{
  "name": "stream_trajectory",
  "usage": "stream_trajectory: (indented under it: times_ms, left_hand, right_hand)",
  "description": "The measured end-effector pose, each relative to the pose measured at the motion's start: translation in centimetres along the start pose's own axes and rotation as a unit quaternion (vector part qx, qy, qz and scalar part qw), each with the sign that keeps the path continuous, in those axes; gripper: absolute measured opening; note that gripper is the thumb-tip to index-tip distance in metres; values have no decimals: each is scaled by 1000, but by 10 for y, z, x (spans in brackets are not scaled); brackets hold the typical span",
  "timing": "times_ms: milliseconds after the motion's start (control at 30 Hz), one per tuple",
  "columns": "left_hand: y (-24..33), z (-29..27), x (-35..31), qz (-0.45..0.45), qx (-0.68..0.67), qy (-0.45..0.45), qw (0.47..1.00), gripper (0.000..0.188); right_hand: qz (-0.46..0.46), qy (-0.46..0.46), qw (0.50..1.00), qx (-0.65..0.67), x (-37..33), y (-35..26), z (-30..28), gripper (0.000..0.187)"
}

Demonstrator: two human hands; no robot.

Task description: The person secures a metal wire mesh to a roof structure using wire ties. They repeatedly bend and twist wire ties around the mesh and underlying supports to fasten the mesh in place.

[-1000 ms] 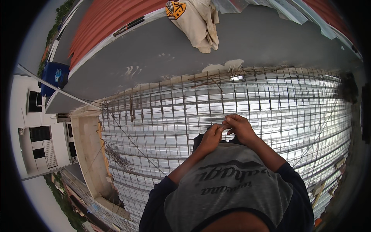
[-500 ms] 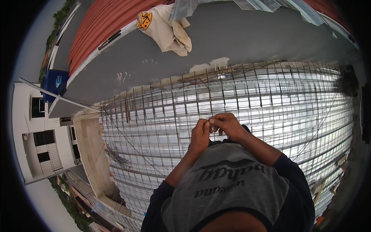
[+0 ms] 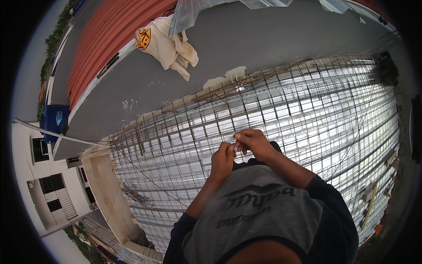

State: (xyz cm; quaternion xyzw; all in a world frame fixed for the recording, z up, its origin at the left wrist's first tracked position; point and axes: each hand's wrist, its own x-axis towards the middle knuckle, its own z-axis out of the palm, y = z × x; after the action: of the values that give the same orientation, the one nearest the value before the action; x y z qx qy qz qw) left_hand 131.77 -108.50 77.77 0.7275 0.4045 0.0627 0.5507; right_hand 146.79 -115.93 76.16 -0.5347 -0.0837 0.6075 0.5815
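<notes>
Both hands are close together in front of my waist, above a grid of steel reinforcing bars (image 3: 189, 134). My left hand (image 3: 222, 160) is closed, thumb against the curled forefinger. Just right of it, my right hand (image 3: 255, 145) is closed too, thumb and forefinger pinched and the other fingers curled. Only a small gap separates the fingertips of the two hands. Whatever they pinch is too small to make out. Shiny corrugated metal decking (image 3: 285, 145) lies beneath the bars.
A grey wall (image 3: 263, 37) runs along the far side, with a pale cloth shirt (image 3: 165, 44) and bent metal sheets (image 3: 202, 9) on it. Red roofing (image 3: 105, 39) rises behind. At the left are a concrete beam (image 3: 103, 180), a blue container (image 3: 55, 121) and a white building (image 3: 33, 176).
The fingertips, touching before, are now slightly apart, with my left hand a little lower. My view has turned, so the wall and bars appear tilted and shifted left.
</notes>
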Motion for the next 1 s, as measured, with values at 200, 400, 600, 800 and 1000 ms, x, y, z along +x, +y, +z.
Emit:
stream_trajectory:
  times_ms: [200,400,600,800,1000]
  left_hand:
    - [-7,-35,14,28,-31,-61,997,23]
    - [-9,-54,31,13,-96,-155,983,23]
    - [-1,-68,46,0,-96,-203,974,22]
    - [1,-69,44,-33,-215,-213,953,20]
    - [1,-69,42,-45,-250,-211,944,19]
  right_hand:
    - [0,24,998,-60,0,6,35,24]
    - [-52,81,995,-32,-3,6,51,24]
    - [-96,129,987,-16,-2,2,61,23]
    - [-131,136,982,28,-5,-16,59,19]
    - [-125,138,982,23,-2,-14,51,30]
